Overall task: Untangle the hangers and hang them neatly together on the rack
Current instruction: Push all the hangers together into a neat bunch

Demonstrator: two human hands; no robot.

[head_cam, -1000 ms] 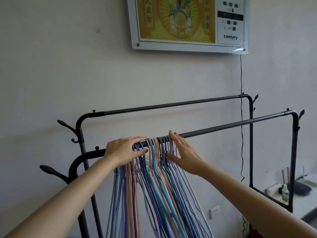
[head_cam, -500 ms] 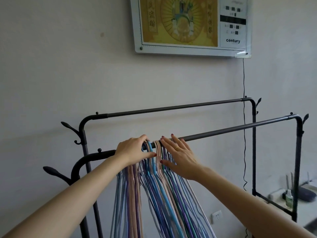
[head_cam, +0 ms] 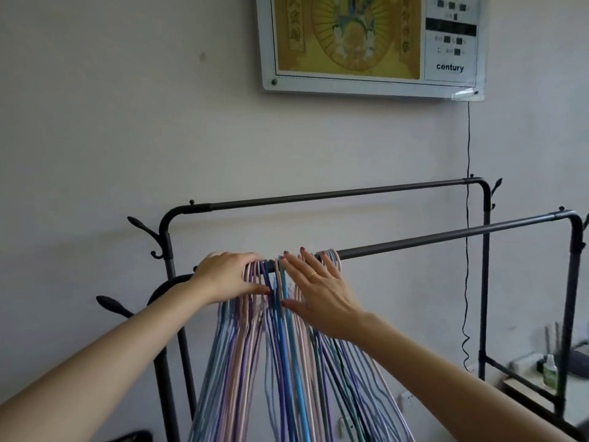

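A thick bunch of thin coated-wire hangers (head_cam: pixel 280 362) in blue, purple, pale pink and grey-green hangs by its hooks from the near rail of a dark grey metal double-rail clothes rack (head_cam: pixel 446 234), gathered toward the rail's left end; the shoulders fan downward and out of view at the bottom edge, several strands crossing one another. The left hand (head_cam: pixel 228 277) is cupped over the left part of the hooks, fingers curled across the rail and thumb underneath, gripping that group of hangers. The right hand (head_cam: pixel 318 295) lies flat against the right part of the bunch, fingers straight and slightly spread with their tips at the rail, thumb stretched toward the left hand; a gold ring (head_cam: pixel 313 276) sits on one finger. Both bare forearms reach in from the bottom corners. The rack's far rail runs parallel behind and higher, with dark leaf-shaped pegs (head_cam: pixel 140 224) on its left post. On the pale wall above hangs a white-framed yellow picture panel (head_cam: pixel 369 43) marked "century", and a thin black cord (head_cam: pixel 468 218) drops from it. At lower right, a small green bottle (head_cam: pixel 549 373) stands on a low surface.
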